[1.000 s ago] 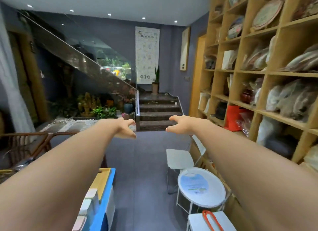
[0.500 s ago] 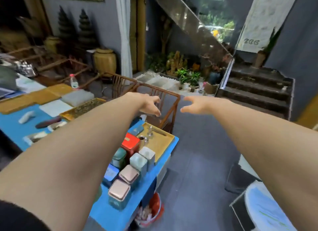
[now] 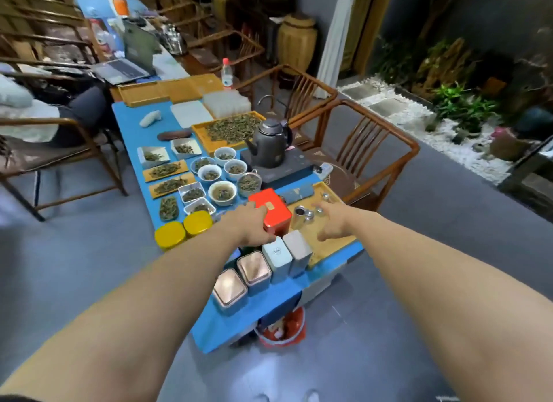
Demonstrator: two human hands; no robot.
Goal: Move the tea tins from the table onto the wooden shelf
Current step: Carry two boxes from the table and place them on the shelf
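Both arms reached out over the near end of the blue table [image 3: 131, 123]. The red tea tin [image 3: 273, 214] stood just under and beyond the left hand [image 3: 250, 226], whose fingers lay relaxed and spread over the tin's near left edge; whether they touched it could not be told, and the hand held nothing. Just below that hand, toward the person, stood a row of four upright tins: a pale blue tin [image 3: 277, 259] and a grey tin [image 3: 297, 249] nearest the fingers, then two copper-lidded tins [image 3: 254, 268] [image 3: 230, 288] further back under the forearm. To the left of the left hand sat two yellow round tins [image 3: 182, 232], side by side and touching.

The right hand [image 3: 333, 222] hovered with fingers apart and loosely curved, gripping nothing, above a wooden tray [image 3: 335, 252] at the table's corner. Just left of its fingers, between the two hands, stood small metal canisters [image 3: 305, 216]. The grey tin was near its thumb side.

Beyond both hands were a dark kettle [image 3: 269, 145] on a black base and white bowls of tea leaves [image 3: 223, 192].
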